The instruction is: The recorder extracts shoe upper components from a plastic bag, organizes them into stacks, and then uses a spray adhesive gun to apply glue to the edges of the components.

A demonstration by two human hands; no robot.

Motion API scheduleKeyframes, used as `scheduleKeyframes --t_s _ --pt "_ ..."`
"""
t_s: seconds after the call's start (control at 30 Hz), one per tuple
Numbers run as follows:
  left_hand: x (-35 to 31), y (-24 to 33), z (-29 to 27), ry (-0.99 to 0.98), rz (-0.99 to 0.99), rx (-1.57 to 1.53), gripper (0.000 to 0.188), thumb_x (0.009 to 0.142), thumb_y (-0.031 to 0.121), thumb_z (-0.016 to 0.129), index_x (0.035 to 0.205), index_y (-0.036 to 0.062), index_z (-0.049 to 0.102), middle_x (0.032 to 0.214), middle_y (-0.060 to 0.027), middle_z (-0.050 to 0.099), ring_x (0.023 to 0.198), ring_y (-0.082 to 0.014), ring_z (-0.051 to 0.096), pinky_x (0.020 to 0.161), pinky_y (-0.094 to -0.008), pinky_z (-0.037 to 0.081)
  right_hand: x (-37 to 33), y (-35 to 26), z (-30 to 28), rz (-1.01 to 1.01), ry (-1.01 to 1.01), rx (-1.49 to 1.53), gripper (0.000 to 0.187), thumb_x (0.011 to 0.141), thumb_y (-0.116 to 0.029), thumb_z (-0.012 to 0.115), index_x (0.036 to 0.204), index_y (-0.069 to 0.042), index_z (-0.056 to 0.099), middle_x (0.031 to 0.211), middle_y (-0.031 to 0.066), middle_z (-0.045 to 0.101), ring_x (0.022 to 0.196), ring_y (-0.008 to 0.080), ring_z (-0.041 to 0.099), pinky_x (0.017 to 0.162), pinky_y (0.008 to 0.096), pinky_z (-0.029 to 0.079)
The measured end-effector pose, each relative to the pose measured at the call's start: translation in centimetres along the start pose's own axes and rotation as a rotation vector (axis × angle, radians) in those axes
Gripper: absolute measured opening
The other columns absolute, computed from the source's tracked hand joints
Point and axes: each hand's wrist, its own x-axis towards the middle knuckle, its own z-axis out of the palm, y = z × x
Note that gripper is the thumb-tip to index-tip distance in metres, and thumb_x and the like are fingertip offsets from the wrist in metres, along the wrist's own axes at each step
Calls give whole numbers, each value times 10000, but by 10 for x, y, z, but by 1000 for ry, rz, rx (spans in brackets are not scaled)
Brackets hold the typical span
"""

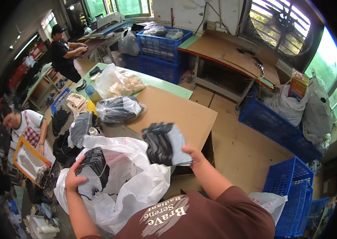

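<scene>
A black-and-grey fabric stack (94, 170) is over the open white bag (146, 185), the left hand (74, 178) curling its fingers around one side; the right hand's (194, 155) fingers clasp a second stack (163, 144) near the cardboard sheet (182, 109) on the counter (167, 87).

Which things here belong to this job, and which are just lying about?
Probably in use:
left hand: gray-black fabric stack
right hand: gray-black fabric stack
white plastic bag

Apparently lying about:
blue plastic crates
orange carton
gray plastic bag
</scene>
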Motion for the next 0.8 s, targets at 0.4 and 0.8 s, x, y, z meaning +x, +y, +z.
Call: scheduleKeyframes --t_s 0.4,0.8 --pt "-23 81 168 466 277 -1056 548 842 301 464 1280 -14 369 1289 -169 422 1199 -325 392 1025 -463 271 -173 -163 -215 -429 258 177 567 755 -140 609 1258 -24 372 1184 135 513 1078 271 513 936 397 411" --pt "140 79 471 -136 -415 -1344 575 818 398 480 1296 104 356 1282 -141 423 1160 -356 419 901 -560 368 -284 -239 -279 -669 822 -25 854 699 -30 662 1370 -20 134 1275 155 353 1145 237 414 955 342 366"
